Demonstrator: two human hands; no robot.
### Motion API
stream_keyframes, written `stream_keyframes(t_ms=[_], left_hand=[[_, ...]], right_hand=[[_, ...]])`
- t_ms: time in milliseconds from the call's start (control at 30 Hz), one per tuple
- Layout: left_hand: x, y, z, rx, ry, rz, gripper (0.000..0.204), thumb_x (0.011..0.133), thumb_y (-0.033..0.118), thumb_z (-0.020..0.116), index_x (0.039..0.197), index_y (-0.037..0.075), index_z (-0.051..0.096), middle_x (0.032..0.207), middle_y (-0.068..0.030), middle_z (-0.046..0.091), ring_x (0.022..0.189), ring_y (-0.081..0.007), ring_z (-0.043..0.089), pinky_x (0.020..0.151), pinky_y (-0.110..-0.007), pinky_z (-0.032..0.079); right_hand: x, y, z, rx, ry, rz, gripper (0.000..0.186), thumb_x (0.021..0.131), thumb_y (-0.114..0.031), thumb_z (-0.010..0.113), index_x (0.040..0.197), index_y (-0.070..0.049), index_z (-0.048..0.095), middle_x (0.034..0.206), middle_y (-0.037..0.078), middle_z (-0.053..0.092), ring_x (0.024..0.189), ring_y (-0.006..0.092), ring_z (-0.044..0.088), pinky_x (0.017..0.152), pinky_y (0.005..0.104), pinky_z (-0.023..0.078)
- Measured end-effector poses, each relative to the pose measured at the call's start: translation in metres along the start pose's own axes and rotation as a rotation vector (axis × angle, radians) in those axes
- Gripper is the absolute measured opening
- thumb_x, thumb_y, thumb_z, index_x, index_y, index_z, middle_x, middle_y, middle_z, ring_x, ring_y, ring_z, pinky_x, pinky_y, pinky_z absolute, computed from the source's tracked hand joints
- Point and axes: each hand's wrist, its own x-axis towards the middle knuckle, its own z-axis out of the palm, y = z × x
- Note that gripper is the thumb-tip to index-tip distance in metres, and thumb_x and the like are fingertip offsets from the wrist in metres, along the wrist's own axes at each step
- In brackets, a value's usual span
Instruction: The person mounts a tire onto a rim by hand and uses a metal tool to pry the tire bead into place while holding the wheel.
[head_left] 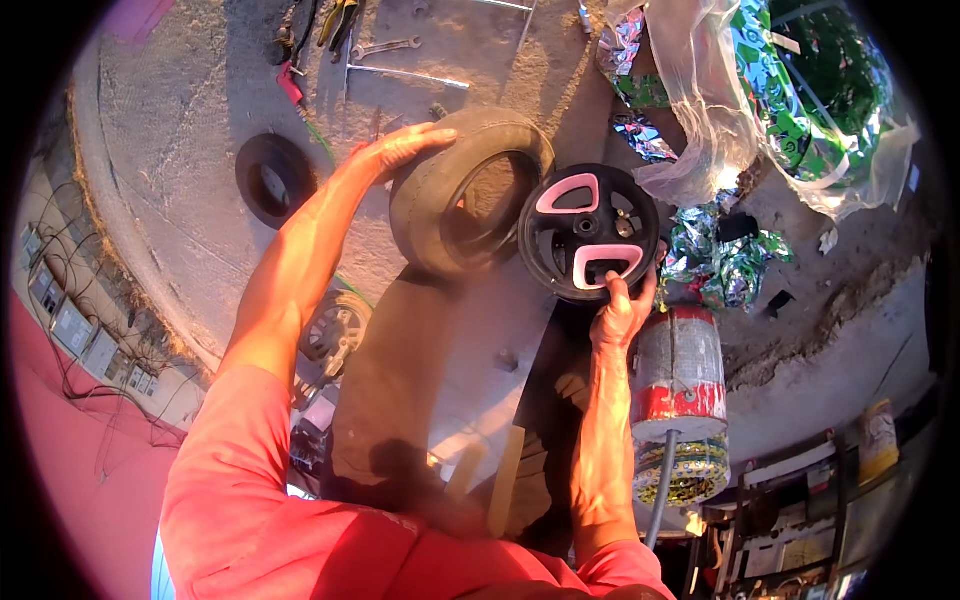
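Observation:
A worn tire [420, 220] stands in front of me, its opening turned toward the wheel on its right. My left hand [410, 148] lies over its upper left edge, fingers stretched along the tread and the thumb hidden. To the right, a black wheel rim [535, 240] with pink-edged openings is gripped at its lower right by my right hand [625, 312]. My thumb rests on its face while the other fingers reach around its edge. The rim's left edge is close against the tire; I cannot tell whether they touch.
A smaller tire [262, 180] and another wheel [335, 325] lie at the left. Beyond are a wrench [387, 47] and pliers [340, 22]. Torn plastic wrapping [705, 95] spreads at far right. Nearer stand a red-and-white cylinder [680, 365] and a patterned wrapped ring [690, 470].

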Motion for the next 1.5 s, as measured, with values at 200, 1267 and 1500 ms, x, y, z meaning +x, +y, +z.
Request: stream_keyframes(t_ms=[200, 1267, 1500], left_hand=[[-0.063, -0.034, 0.062, -0.099, -0.171, 0.337, 0.086, 0.088, 0.042, 0.075, 0.156, 0.004, 0.039, 0.146, -0.0123, 0.054, 0.133, -0.0215, 0.05, 0.112, -0.038, 0.041], [-0.245, -0.439, 0.013, 0.487, 0.466, -0.024, 0.08, 0.08, 0.047, 0.079, 0.141, 0.0, 0.056, 0.131, -0.0251, 0.065, 0.122, -0.0356, 0.063, 0.103, -0.042, 0.05], [-0.229, -0.371, -0.001, 0.015, 0.596, 0.104, 0.053, 0.086, 0.033, 0.079, 0.126, 0.001, 0.066, 0.106, -0.0169, 0.075, 0.099, -0.0226, 0.072, 0.088, -0.036, 0.055]], right_hand=[[-0.028, -0.03, -0.025, -0.071, 0.064, -0.013, 0.068, 0.082, 0.005, 0.07, 0.146, 0.0, 0.047, 0.125, 0.008, 0.061, 0.108, 0.0195, 0.062, 0.093, 0.0313, 0.053], [-0.133, -0.068, 0.106, -0.33, -0.406, -0.243, 0.077, 0.081, 0.004, 0.074, 0.152, 0.003, 0.043, 0.142, 0.013, 0.056, 0.122, 0.0197, 0.059, 0.105, 0.0314, 0.048], [-0.093, -0.058, 0.111, -0.31, -0.425, -0.2, 0.076, 0.078, 0.003, 0.074, 0.149, -0.001, 0.047, 0.138, 0.01, 0.059, 0.122, 0.0213, 0.06, 0.106, 0.0328, 0.048]])
